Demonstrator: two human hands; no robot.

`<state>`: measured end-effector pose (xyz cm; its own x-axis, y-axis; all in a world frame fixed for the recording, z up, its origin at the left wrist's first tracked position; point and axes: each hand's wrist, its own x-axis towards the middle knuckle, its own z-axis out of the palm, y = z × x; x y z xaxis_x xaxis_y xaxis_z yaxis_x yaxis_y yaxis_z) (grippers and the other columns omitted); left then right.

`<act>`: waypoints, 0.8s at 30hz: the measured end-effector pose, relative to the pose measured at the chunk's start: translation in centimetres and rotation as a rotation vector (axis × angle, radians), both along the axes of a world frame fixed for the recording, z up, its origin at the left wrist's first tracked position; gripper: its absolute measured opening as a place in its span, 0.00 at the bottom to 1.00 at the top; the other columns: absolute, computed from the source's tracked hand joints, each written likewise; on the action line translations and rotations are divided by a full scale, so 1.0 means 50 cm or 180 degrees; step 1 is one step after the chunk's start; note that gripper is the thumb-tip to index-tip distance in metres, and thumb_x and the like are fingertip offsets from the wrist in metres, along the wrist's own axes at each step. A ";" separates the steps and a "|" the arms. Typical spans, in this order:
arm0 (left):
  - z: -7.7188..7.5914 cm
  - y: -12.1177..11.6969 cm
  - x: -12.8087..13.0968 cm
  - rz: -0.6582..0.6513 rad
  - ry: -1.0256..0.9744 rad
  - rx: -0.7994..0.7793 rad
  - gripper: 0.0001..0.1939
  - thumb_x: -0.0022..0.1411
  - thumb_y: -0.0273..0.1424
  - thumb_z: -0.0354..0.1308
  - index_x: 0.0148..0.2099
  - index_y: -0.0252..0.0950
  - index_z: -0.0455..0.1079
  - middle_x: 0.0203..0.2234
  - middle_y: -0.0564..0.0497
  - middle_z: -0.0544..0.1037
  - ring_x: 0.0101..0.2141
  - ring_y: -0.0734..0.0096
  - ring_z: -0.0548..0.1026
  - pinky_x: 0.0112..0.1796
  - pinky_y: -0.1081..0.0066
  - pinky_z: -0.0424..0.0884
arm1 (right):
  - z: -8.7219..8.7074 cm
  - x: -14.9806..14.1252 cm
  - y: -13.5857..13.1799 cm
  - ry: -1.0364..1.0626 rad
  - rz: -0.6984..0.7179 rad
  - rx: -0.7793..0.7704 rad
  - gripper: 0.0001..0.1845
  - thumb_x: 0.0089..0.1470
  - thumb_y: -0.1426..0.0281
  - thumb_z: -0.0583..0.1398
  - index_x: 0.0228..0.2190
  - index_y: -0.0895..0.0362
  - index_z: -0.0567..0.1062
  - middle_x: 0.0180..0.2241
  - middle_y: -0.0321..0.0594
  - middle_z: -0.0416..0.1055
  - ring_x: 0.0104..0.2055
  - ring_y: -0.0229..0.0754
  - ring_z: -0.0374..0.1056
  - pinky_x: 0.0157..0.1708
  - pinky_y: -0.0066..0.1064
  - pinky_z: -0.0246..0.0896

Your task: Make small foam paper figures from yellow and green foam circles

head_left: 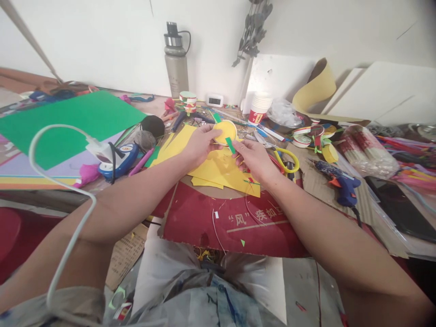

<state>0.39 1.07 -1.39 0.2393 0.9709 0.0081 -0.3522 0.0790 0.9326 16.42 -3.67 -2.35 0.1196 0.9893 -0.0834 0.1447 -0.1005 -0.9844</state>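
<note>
My left hand is closed around the left rim of a round yellow disc with a white edge, holding it just above the table. My right hand pinches a small green paper strip against the disc's lower right edge. Beneath both hands lie several sheets of yellow paper on a red printed cardboard.
Yellow-handled scissors and a blue glue gun lie to the right. A green sheet, a white cable and a blue tape dispenser are at left. A metal bottle, paper cups and tape rolls stand behind.
</note>
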 end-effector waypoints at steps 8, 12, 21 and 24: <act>-0.010 0.004 -0.004 -0.0210 -0.0056 0.0064 0.11 0.57 0.23 0.69 0.41 0.35 0.70 0.32 0.52 0.80 0.32 0.74 0.78 0.32 0.73 0.74 | 0.008 -0.005 -0.004 -0.0148 -0.0061 0.0010 0.22 0.68 0.65 0.69 0.24 0.54 0.71 0.20 0.31 0.70 0.17 0.30 0.61 0.14 0.23 0.55; -0.015 0.007 -0.002 -0.0275 -0.0018 0.0147 0.16 0.53 0.23 0.71 0.42 0.35 0.70 0.35 0.52 0.80 0.33 0.75 0.77 0.32 0.73 0.72 | 0.012 -0.007 -0.006 -0.0151 -0.0082 -0.0003 0.21 0.68 0.68 0.69 0.23 0.54 0.71 0.19 0.30 0.70 0.15 0.29 0.61 0.14 0.22 0.56; -0.018 0.004 0.006 -0.0187 0.0131 0.0360 0.21 0.46 0.18 0.69 0.41 0.36 0.67 0.32 0.56 0.76 0.30 0.79 0.73 0.30 0.75 0.65 | 0.022 -0.015 -0.016 -0.0461 -0.0065 -0.0008 0.22 0.70 0.70 0.65 0.23 0.54 0.70 0.19 0.30 0.70 0.16 0.30 0.60 0.16 0.24 0.56; -0.014 0.001 0.007 -0.0166 0.0197 0.0408 0.20 0.46 0.18 0.67 0.41 0.37 0.66 0.31 0.57 0.75 0.29 0.79 0.71 0.31 0.75 0.65 | 0.021 -0.015 -0.016 -0.0474 -0.0011 0.0031 0.22 0.69 0.68 0.67 0.23 0.54 0.69 0.19 0.29 0.70 0.16 0.30 0.60 0.16 0.23 0.56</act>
<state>0.76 1.11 -2.10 0.2933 0.9491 0.1149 -0.2923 -0.0254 0.9560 15.68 -4.45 -1.32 0.1335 0.9895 -0.0548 0.2890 -0.0918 -0.9529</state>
